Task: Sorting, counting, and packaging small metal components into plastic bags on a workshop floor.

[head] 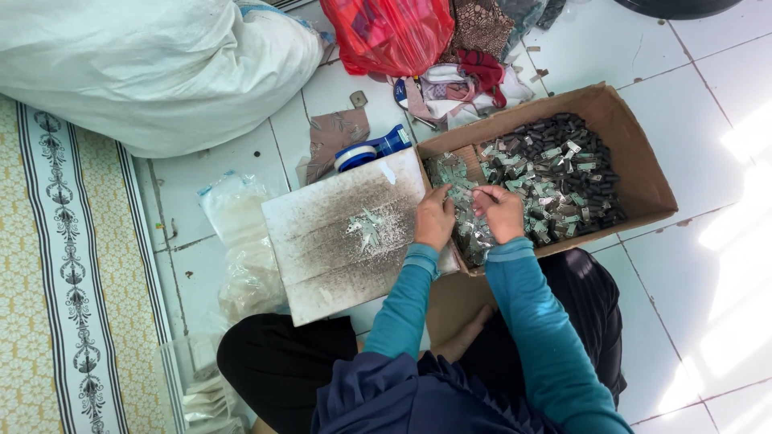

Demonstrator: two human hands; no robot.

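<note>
My left hand [435, 219] and my right hand [500, 212] meet over the near-left part of an open cardboard box [635, 161]. Both pinch small silvery metal pieces [462, 201] between the fingertips. The box holds a heap of many small dark and silver parts [555, 173]. Left of my hands lies a worn white board [338, 233] with a small cluster of silver pieces [367, 228] on it. Both arms wear teal sleeves.
A large white sack [153, 64] lies at the back left, a red plastic bag [390, 32] and cloth scraps [466, 80] behind the box. A blue tape dispenser [371, 149] sits by the board. Clear plastic bags [241, 233] lie on the white tiles, beside a patterned mat [56, 265].
</note>
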